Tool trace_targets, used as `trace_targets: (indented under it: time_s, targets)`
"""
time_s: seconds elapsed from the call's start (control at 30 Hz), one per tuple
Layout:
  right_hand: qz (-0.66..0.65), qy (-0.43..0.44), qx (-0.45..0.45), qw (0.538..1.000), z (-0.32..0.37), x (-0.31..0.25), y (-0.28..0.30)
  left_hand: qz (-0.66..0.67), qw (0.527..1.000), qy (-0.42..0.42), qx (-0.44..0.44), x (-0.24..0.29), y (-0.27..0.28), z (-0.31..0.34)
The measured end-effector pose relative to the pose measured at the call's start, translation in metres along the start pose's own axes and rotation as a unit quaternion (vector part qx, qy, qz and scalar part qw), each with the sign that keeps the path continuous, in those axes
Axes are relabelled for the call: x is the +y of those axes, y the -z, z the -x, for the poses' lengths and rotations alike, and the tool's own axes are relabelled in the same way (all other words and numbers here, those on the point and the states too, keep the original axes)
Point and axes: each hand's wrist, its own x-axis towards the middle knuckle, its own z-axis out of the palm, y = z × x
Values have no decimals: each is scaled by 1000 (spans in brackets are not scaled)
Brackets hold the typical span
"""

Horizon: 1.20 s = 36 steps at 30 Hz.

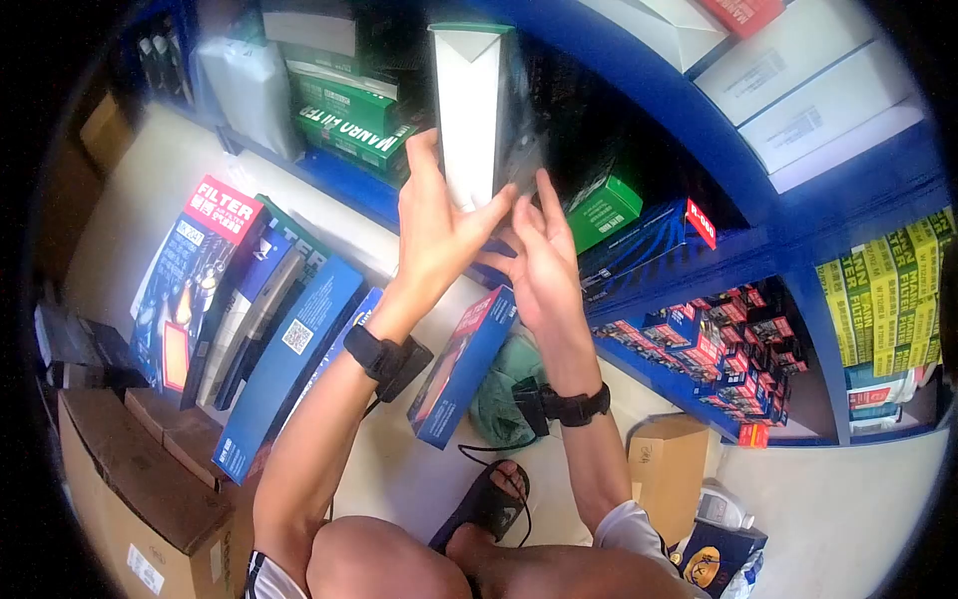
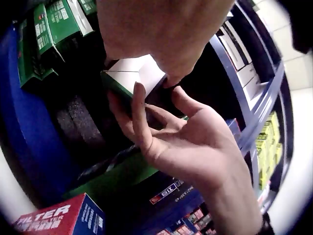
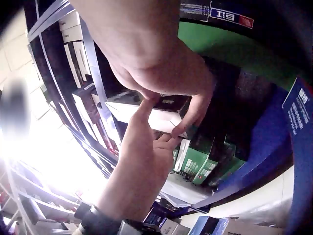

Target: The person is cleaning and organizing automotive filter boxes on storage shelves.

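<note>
**A:** Where is the tall white box (image 1: 469, 120) now?

**B:** It is upright and lifted off everything, at the mouth of the blue shelf (image 1: 699, 150), with its green-edged top against the dark opening. The left grip (image 1: 434, 225) clasps its lower left side, fingers running up and thumb across the front. The right grip (image 1: 539, 255) cups the lower right corner, thumb on the face and fingers curled beneath (the wrist views show this best).

**A:** What could go wrong?

**B:** Both grips sit low on a tall box, so I'd judge it top-heavy. A loose thumb could let the top swing and the box slip through. The green boxes (image 1: 349, 110) are stacked just beside it, and a nudge might pull one off the shelf edge. Straight below are a blue-and-red box (image 1: 464, 364) leaning on end and a sandalled foot (image 1: 489, 504), so a dropped box would land on one of those. I cannot tell whether its top flap is shut (if not, the contents could slide out).

**A:** And the room?

**B:** The floor (image 1: 399, 469) is pale. On the left a row of flat cartons leans together, the FILTER box (image 1: 200, 270) foremost, with brown cartons (image 1: 150, 479) in front of them. Small red boxes (image 1: 728, 339) fill a lower shelf, and yellow boxes (image 1: 898, 290) stand at the far right.
</note>
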Motion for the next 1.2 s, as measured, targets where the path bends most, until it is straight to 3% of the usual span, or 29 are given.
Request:
trace_targets:
  time_s: [0.1, 0.17, 0.37, 0.53, 0.63, 0.67, 0.9, 0.97, 1.1, 1.17, 1.2]
  targets:
    - [-31, 8, -3, 999, -8, 4, 0, -13, 1000, 14, -23, 1, -1, -7]
    - [-48, -1, -6, 999, -11, 5, -2, -105, 993, -58, -13, 0, -3, -11]
    - [-104, 36, -11, 994, -30, 17, 3, -98, 988, -106, -48, 5, -14, -25]
    - [-164, 91, -33, 982, -41, 15, 6, -110, 983, -145, -5, 1, -28, -23]
    - [-226, 77, -17, 971, -37, 19, 3, -107, 984, -142, -2, -2, -31, -25]
    - [-236, 65, -7, 970, -35, 21, 4, -130, 976, -176, 10, -7, -33, -28]
    - [-298, 58, -19, 953, -38, 36, 13, -169, 977, -125, -18, 5, -30, -30]
    - [-287, 69, -17, 955, -37, 37, 11, -90, 993, -68, -45, 10, -28, -28]
    - [-223, 30, -17, 974, -25, 32, 14, -101, 994, -47, -20, 8, -19, -11]
    - [-20, -54, 17, 998, -22, 31, 21, -105, 994, -27, -20, -2, -13, -3]
    - [82, -26, 32, 996, -18, 30, 26, -117, 992, -34, -24, -9, -9, 1]
